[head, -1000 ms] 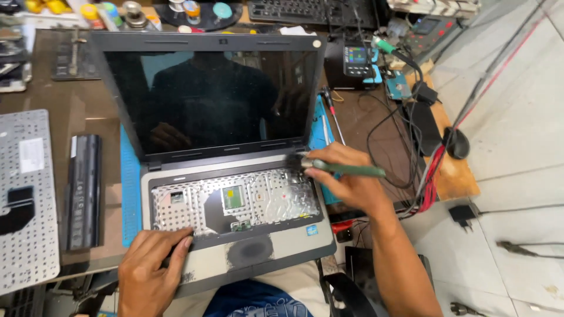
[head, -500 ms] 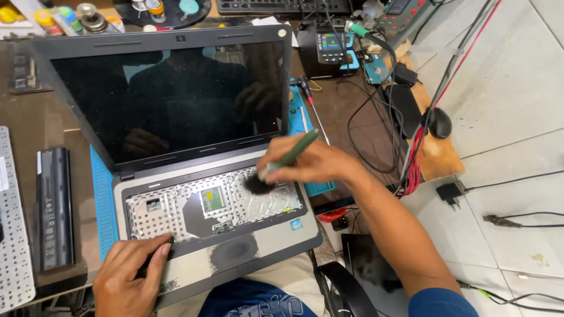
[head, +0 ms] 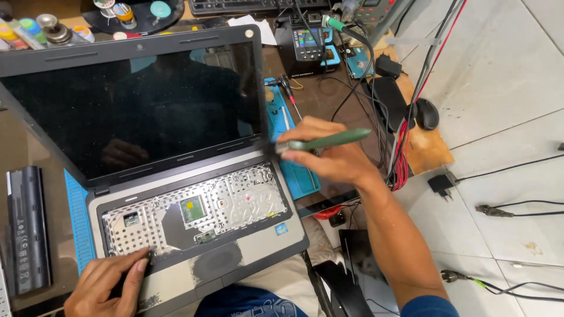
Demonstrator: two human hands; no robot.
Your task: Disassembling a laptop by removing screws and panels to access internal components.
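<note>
In the head view, an open laptop [head: 176,176] sits on a blue mat [head: 76,229], its keyboard removed so the perforated metal tray [head: 235,202] shows. The right hand [head: 329,155] has its fingers closed around a green-handled brush [head: 326,141], whose bristles meet the laptop's right edge near the hinge. The left hand [head: 108,285] rests on the near left palm rest, fingers loosely curled and pressing down, holding nothing. A black battery [head: 26,229] lies to the left.
</note>
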